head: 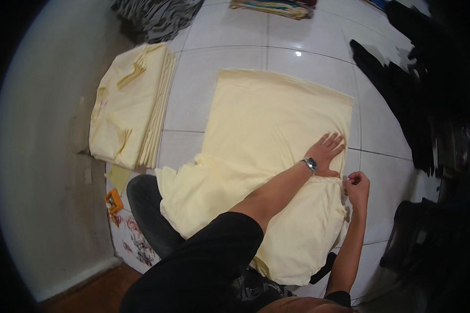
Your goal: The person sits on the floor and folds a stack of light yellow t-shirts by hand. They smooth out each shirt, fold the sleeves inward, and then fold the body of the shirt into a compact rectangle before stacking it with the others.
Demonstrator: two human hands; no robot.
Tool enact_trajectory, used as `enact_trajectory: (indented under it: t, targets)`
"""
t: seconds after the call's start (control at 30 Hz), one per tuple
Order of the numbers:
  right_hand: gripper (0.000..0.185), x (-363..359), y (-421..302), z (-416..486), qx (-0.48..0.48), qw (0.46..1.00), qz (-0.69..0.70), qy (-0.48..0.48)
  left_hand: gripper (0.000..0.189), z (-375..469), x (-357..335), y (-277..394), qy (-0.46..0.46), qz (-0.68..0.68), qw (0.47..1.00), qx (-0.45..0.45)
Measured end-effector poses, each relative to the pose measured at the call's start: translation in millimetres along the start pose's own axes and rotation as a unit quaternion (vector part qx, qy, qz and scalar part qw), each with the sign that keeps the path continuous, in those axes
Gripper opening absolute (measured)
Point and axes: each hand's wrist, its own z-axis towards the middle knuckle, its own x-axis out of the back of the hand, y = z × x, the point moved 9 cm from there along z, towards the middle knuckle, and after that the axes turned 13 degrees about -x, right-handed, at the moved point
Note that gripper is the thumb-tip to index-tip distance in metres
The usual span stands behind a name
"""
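Pale yellow shirts point(258, 117) lie spread on the tiled floor and across my lap, the far hem flat and the near part bunched in loose folds. My left hand point(326, 153), with a metal wristwatch point(310, 164) on its wrist, presses flat on the cloth near its right edge, fingers spread. Just outside that edge, my right hand point(356, 187) has its fingers curled near the cloth; whether it pinches any fabric is hidden. A pile of folded pale yellow shirts point(125, 105) lies to the left, by the wall.
A heap of grey cloth point(156, 19) lies at the upper left. Bundled multicoloured fabric point(276, 8) is at the top. Dark objects point(395, 98) line the right side. An orange plastic holder point(114, 201) stands beside my knee, near the wall point(55, 137).
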Motion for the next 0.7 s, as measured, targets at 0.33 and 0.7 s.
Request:
enact_trajectory:
  t: [0.33,0.7]
  targets:
    - [0.029,-134,-238,-40,0.267,0.962,-0.045,-0.016,0.055,-133,133,-76,0.075,-0.075,0.993,0.051]
    - [0.079,-203,-195,21,0.338,0.875,-0.340,0.063,0.117,-329,234,-162,-0.233,0.163,0.950,0.132]
